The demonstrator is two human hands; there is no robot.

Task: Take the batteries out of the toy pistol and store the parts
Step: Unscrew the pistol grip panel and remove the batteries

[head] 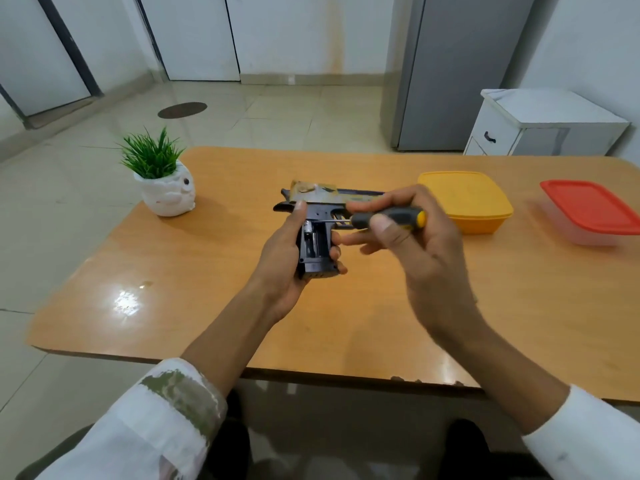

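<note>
My left hand [282, 258] grips the handle of the dark blue and tan toy pistol [317, 209], held above the middle of the table with its barrel pointing right. The battery compartment in the handle is uncovered and a battery [309, 233] shows inside it. My right hand [412, 244] holds a black screwdriver with a yellow end [391, 218], lying level. Its thin metal tip reaches left to the top of the compartment, close to the battery.
A yellow lidded box [465, 199] and a clear box with a red lid [588, 209] stand at the back right of the wooden table [207, 306]. A white pot with a green plant [162, 181] stands at the back left. A white cabinet [540, 123] stands beyond the table.
</note>
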